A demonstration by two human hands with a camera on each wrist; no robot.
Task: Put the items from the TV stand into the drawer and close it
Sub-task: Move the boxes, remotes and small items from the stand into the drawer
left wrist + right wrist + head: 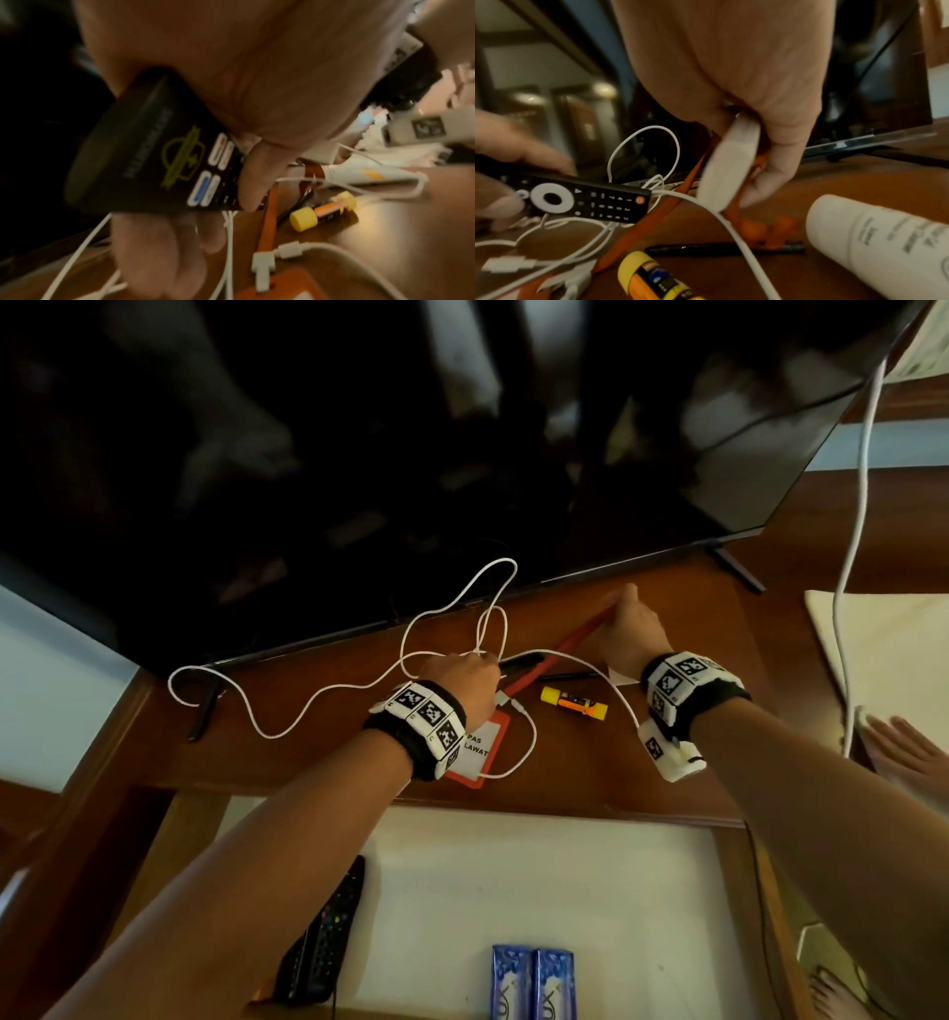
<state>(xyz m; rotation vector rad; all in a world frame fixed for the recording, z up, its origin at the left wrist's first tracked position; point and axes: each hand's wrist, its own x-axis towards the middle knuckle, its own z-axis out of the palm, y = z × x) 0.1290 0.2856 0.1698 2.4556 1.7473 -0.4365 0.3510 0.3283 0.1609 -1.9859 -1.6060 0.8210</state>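
Head view is showing left hand (464, 672) fingers curling round the rigid, light remote (521, 662), right hand (629, 629) pinching the white charger block (727, 162) with floppy, snag-prone cable (308, 706) trailing.

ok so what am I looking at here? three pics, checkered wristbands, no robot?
No robot: a person wears three cameras. The big picture is from the head, looking down; the other two look along each wrist at the fingers. The checkered bands are markers on the wrist cameras.

The left hand grips a black TV remote with a white ring button. The right hand holds a white charger block together with the orange lanyard strap.

On the brown wooden TV stand lie a tangled white cable, an orange badge holder, a yellow-capped glue stick, a black pen and a white tube. Below, the open drawer already holds another black remote and two blue boxes.
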